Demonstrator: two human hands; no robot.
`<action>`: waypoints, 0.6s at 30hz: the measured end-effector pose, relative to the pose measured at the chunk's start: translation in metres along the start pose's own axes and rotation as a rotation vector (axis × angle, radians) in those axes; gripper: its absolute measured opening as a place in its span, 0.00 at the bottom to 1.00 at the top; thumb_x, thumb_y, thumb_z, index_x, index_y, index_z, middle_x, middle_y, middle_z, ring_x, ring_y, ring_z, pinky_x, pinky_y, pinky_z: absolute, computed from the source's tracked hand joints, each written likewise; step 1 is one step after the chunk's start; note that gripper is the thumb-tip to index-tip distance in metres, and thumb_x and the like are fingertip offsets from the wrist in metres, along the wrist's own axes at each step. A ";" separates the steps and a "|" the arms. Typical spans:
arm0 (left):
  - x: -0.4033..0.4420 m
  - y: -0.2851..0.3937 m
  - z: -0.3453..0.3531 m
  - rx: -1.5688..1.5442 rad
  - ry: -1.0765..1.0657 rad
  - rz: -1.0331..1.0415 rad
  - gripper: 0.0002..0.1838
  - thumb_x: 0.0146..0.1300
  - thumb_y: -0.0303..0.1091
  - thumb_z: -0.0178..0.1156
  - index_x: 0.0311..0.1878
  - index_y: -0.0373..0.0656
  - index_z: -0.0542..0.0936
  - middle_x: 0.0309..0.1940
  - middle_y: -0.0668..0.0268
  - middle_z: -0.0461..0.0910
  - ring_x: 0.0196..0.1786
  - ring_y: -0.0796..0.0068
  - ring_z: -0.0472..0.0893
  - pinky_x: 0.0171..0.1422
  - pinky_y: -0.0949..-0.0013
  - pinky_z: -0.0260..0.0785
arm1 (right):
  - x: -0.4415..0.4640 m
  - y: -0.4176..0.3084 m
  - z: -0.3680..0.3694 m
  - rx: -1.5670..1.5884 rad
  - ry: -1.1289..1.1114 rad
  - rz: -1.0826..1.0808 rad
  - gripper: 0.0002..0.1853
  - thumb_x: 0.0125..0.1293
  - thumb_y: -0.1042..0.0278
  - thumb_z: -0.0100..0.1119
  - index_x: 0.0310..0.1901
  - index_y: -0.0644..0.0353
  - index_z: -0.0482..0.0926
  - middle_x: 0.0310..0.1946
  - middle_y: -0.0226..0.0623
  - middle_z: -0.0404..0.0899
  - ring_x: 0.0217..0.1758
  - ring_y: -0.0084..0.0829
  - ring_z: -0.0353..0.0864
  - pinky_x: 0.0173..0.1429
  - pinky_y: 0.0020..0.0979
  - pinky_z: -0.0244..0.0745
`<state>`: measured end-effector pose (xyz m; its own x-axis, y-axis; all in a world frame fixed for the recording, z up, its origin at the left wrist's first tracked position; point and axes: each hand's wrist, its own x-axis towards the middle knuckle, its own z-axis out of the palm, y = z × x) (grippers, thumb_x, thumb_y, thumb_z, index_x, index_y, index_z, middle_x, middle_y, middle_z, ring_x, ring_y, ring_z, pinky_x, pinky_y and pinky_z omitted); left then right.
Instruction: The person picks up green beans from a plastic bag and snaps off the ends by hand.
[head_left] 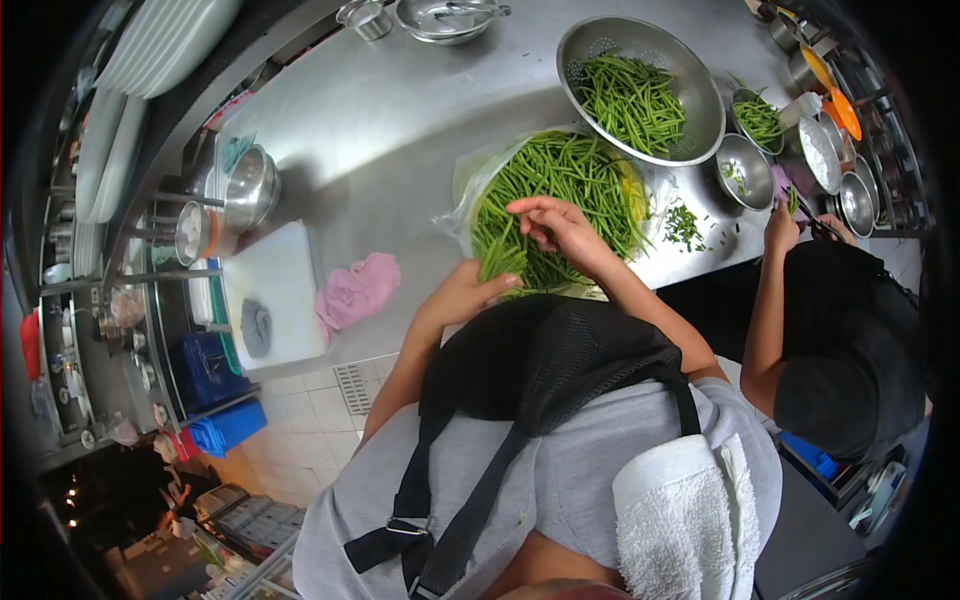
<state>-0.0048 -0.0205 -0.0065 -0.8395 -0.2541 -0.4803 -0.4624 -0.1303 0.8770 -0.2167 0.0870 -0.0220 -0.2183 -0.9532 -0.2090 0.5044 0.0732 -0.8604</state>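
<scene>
Long green beans [560, 175] fill a clear plastic bag [462, 195] spread on the metal counter in front of me. At the bag's near left edge, my left hand [470, 292] is closed around a bunch of green beans [498, 256], which points up and away from my palm. My right hand [560, 235] hovers over the beans just right of that bunch. Its index finger is stretched out to the left and the other fingers are partly curled; I see nothing held in it.
Behind the bag stands a large colander [700, 90] of green beans. To the right are a metal bowl [743, 172], cut bean pieces [684, 226] and a co-worker's hand [781, 230] near scissors [826, 228]. A pink cloth [360, 290] and a white cutting board [275, 300] lie left.
</scene>
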 end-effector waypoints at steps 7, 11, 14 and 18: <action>-0.001 0.001 -0.009 -0.087 -0.029 -0.028 0.18 0.74 0.48 0.64 0.48 0.41 0.86 0.22 0.75 0.73 0.21 0.85 0.68 0.25 0.76 0.59 | 0.000 0.008 -0.002 -0.470 -0.069 -0.196 0.13 0.71 0.70 0.59 0.51 0.65 0.86 0.38 0.31 0.86 0.36 0.22 0.80 0.43 0.28 0.75; 0.000 0.000 -0.014 -0.078 -0.014 -0.040 0.17 0.74 0.47 0.64 0.48 0.40 0.86 0.21 0.75 0.71 0.21 0.85 0.68 0.25 0.76 0.59 | -0.003 -0.001 0.003 -0.749 -0.114 -0.176 0.11 0.70 0.73 0.60 0.51 0.65 0.86 0.34 0.34 0.83 0.35 0.21 0.78 0.41 0.26 0.74; -0.001 0.002 -0.014 -0.067 -0.037 -0.013 0.17 0.74 0.46 0.64 0.48 0.40 0.86 0.21 0.76 0.70 0.21 0.85 0.68 0.25 0.76 0.58 | -0.001 0.003 0.003 -0.798 -0.122 -0.206 0.12 0.69 0.74 0.61 0.51 0.66 0.85 0.34 0.39 0.85 0.35 0.24 0.81 0.41 0.28 0.76; -0.001 -0.002 -0.013 -0.102 -0.043 0.025 0.21 0.74 0.50 0.65 0.48 0.39 0.87 0.19 0.77 0.68 0.21 0.87 0.65 0.24 0.77 0.55 | 0.002 0.008 0.000 -0.808 -0.140 -0.258 0.12 0.69 0.74 0.61 0.51 0.67 0.85 0.37 0.42 0.87 0.37 0.28 0.84 0.42 0.30 0.77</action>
<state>0.0001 -0.0324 -0.0076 -0.8629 -0.2172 -0.4563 -0.4115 -0.2223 0.8839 -0.2125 0.0857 -0.0296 -0.1120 -0.9923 0.0525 -0.3086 -0.0155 -0.9511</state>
